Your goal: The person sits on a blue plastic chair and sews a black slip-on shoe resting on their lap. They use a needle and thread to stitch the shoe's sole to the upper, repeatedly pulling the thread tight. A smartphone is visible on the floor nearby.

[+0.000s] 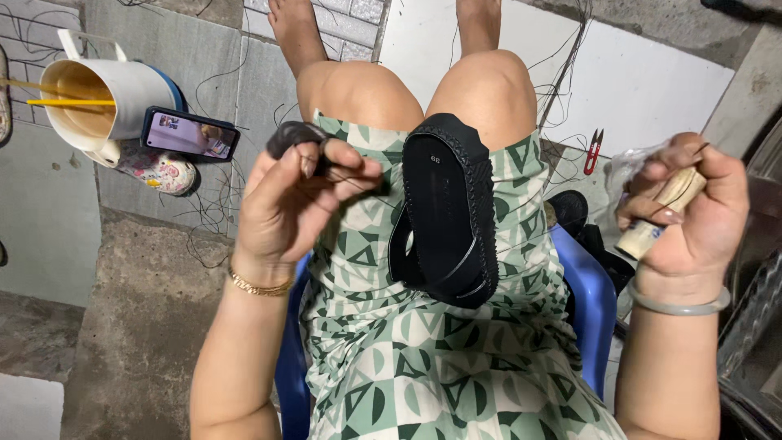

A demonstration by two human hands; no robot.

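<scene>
A black sandal (450,213) lies sole up on my lap, across a green patterned dress (423,358). My left hand (289,204) is raised beside it, fingers pinched on a black strap piece (295,134) with thin black thread trailing toward the sandal. My right hand (692,213) is out to the right, closed around a pale wooden tool handle (661,213); a scrap of clear plastic shows behind its fingers.
A white plastic jug (102,102) with yellow sticks stands at upper left, a phone (190,133) propped next to it above a small patterned shoe (159,171). Red thread snips (594,151) lie on a white board (643,81). Loose black threads litter the floor. Blue stool (590,301) under me.
</scene>
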